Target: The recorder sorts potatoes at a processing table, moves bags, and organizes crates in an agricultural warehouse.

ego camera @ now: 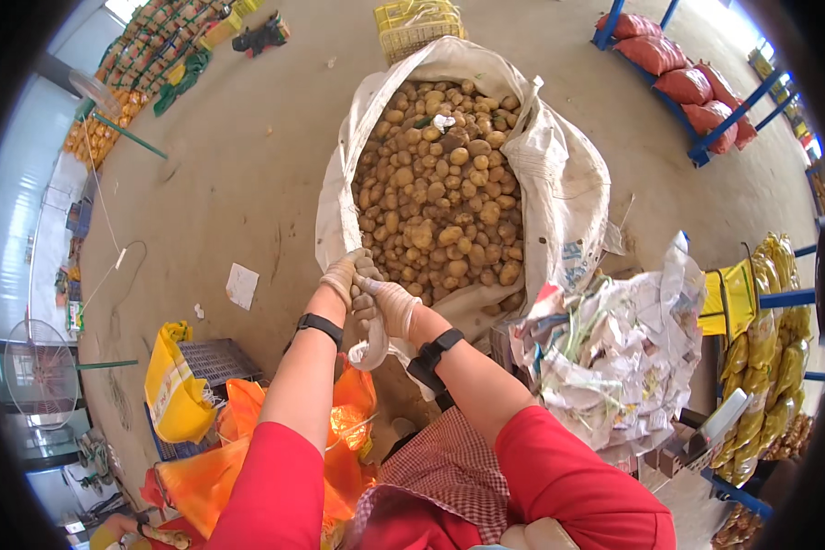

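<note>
A large white woven bulk bag (564,185) stands before me, its mouth wide and a heap of potatoes (447,199) inside. A crumpled white scrap (443,122) lies on the potatoes. My gloved left hand (347,275) is closed on the near left part of the bag's rim. Close against it, my gloved right hand (388,302) grips gathered white fabric or a strap of the bag, whose loop (370,352) hangs below. The two hands touch, and the fingers partly hide what lies between them.
Crumpled paper (612,364) is heaped at my right, beside hanging yellow mesh bags (763,371). Orange bags (247,419) and a dark plastic crate (220,361) lie at my left. Beyond the bulk bag are yellow crates (419,31); red sacks (684,86) rest on a blue rack.
</note>
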Motion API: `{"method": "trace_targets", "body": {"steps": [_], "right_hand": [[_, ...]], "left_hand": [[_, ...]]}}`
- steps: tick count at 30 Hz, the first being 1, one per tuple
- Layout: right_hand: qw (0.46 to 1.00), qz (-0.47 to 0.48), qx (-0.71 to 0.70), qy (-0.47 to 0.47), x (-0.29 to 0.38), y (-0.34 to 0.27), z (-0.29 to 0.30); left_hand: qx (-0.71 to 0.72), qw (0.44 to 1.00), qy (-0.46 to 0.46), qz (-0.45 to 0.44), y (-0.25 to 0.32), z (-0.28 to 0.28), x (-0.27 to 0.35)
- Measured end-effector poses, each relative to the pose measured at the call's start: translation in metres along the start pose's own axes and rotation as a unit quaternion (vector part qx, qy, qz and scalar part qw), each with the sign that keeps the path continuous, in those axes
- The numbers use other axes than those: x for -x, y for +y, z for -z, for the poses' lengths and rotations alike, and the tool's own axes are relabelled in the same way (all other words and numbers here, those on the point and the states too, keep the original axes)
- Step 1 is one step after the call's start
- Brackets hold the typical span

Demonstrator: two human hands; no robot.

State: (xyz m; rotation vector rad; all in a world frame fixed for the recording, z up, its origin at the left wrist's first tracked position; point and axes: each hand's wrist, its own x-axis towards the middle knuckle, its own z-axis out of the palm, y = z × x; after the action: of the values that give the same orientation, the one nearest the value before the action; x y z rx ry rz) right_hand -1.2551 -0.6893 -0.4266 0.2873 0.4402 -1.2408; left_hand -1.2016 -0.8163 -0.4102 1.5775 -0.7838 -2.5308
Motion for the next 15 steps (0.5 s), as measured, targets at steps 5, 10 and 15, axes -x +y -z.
{"method": "trace_targets", "body": {"steps": [5, 10, 15], "right_hand": [[0.999, 0.040, 0.002, 0.001, 0.054, 0.047, -0.008], [0.991, 0.108, 0.078, 0.022, 0.091, 0.107, -0.001], [0.994, 0.060, 0.036, 0.079, 0.206, 0.145, -0.063]], "left_hand": [[-0.038, 0.999, -0.021, 0.019, -0.043, -0.002, 0.046], [-0.087, 0.996, 0.023, -0.023, -0.098, 0.008, 0.093], [-0.024, 0.999, -0.033, -0.009, -0.131, -0.035, 0.198]]}}
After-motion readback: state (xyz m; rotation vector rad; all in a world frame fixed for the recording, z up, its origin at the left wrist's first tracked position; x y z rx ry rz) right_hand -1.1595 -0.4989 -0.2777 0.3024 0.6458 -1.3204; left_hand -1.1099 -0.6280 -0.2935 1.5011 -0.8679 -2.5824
